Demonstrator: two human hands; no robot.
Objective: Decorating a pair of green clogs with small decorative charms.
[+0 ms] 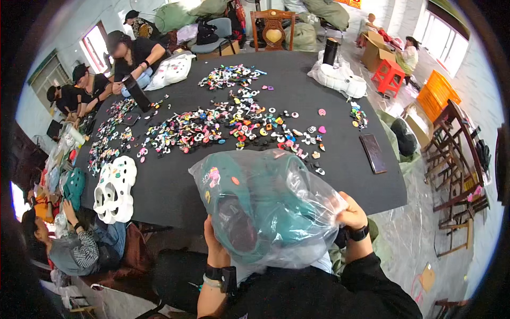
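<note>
A clear plastic bag (313, 234) with a pair of dark green clogs (234, 183) inside is held up over the near table edge. Small colourful shoe charms (214, 177) sit on the left clog. My left hand (214, 245) supports the bag from its lower left side, its fingers partly hidden behind it. At the right end, my right hand (351, 213) is closed on the gathered plastic, which is pulled into creases there. Both wrists wear black bands.
Many loose charms (191, 127) are heaped across the dark table (175, 186). White clogs (114, 189) lie at left, a phone (373, 153) at right. A black bottle (136, 93) and white clogs (340, 80) in plastic stand farther back. Several people sit along the left side.
</note>
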